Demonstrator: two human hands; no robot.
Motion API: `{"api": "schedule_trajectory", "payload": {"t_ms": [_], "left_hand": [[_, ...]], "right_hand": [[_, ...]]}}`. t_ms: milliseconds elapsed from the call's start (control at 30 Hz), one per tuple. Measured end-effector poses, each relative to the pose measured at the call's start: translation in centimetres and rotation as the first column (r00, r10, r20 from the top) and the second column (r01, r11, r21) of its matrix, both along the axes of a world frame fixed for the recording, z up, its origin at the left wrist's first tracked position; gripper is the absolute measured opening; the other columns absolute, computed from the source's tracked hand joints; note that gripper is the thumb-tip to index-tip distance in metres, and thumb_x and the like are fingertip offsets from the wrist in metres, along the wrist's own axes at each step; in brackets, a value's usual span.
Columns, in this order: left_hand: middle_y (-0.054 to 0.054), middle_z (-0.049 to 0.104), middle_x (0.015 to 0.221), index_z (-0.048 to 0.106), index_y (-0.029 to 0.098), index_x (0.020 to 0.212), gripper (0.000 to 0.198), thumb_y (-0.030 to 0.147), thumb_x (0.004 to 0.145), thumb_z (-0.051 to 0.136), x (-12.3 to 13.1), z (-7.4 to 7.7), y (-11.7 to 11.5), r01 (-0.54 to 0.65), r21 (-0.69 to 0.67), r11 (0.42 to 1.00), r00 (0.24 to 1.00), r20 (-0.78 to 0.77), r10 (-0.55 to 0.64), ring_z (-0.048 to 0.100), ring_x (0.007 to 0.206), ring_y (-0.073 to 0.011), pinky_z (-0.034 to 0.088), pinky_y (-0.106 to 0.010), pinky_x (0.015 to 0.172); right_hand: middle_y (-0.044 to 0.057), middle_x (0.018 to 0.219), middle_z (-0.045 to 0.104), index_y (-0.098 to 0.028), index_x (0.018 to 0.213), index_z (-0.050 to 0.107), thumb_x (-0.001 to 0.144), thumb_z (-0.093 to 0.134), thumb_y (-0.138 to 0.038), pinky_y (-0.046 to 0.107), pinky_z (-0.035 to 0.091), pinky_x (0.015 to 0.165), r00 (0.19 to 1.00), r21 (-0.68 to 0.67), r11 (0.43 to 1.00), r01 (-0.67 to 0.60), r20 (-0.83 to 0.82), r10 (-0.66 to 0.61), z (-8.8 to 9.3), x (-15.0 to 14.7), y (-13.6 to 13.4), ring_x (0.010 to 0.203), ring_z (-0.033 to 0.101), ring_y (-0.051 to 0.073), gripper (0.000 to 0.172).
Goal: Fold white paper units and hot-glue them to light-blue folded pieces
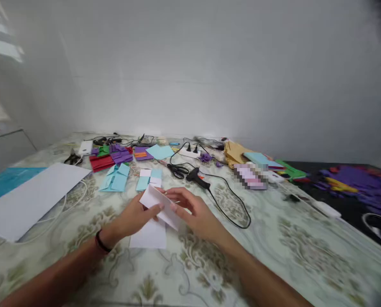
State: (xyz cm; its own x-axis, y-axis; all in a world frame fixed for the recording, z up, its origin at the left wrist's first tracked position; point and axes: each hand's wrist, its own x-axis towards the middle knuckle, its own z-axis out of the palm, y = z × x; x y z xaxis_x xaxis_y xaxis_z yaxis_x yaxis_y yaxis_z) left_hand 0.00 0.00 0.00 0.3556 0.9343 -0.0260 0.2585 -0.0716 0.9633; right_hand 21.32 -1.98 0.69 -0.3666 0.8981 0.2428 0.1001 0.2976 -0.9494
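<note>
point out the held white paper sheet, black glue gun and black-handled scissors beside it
Held white paper sheet (167, 214), head view: upward face
Black glue gun (198, 178), head view: body
Black-handled scissors (175, 170), head view: handles

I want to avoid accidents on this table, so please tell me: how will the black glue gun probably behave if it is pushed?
The black glue gun likely slides or pivots rather than rolls, given its angled handle. Its looping black cord may drag or tug it. It looks solid, so should stay stiff.
</note>
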Motion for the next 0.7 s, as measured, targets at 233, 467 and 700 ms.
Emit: {"api": "schedule_trajectory", "payload": {"t_ms": [233, 467, 700], "left_hand": [[-0.012, 0.08, 0.102, 0.076, 0.011, 0.103, 0.039, 0.047, 0.093, 0.064, -1.0, 0.5, 0.2, 0.039, 0.055, 0.998, 0.999, 0.014, -0.039, 0.072, 0.084, -0.0251, 0.054, -0.03, 0.069], [-0.013, 0.08, 0.112, 0.071, 0.013, 0.121, 0.046, 0.047, 0.091, 0.07, -1.1, 0.7, -0.3, 0.122, -0.016, 0.992, 0.992, 0.039, -0.122, 0.075, 0.092, -0.0273, 0.057, -0.03, 0.071], [-0.014, 0.079, 0.117, 0.069, 0.013, 0.127, 0.046, 0.042, 0.091, 0.071, -0.7, 0.5, -0.6, 0.116, 0.003, 0.993, 0.991, 0.073, -0.116, 0.075, 0.1, -0.0291, 0.059, -0.034, 0.078]], "right_hand": [[0.001, 0.076, 0.062, -0.015, 0.089, 0.069, 0.097, 0.059, -0.06, 0.025, 0.038, 0.056, 0.997, -0.075, 0.997, 0.021, 0.076, -0.015, -0.6, 0.0, -0.1, 0.065, 0.051, 0.013, 0.046], [-0.002, 0.069, 0.052, -0.015, 0.091, 0.067, 0.093, 0.064, -0.064, 0.023, 0.029, 0.052, 0.999, -0.196, 0.98, 0.031, -0.022, -0.036, -1.0, 0.1, -0.4, 0.059, 0.041, 0.01, 0.049], [-0.004, 0.066, 0.048, -0.017, 0.09, 0.065, 0.087, 0.071, -0.064, 0.023, 0.031, 0.051, 0.995, -0.185, 0.979, 0.081, -0.04, -0.09, 0.1, 0.6, -0.5, 0.057, 0.041, 0.01, 0.048]]}}
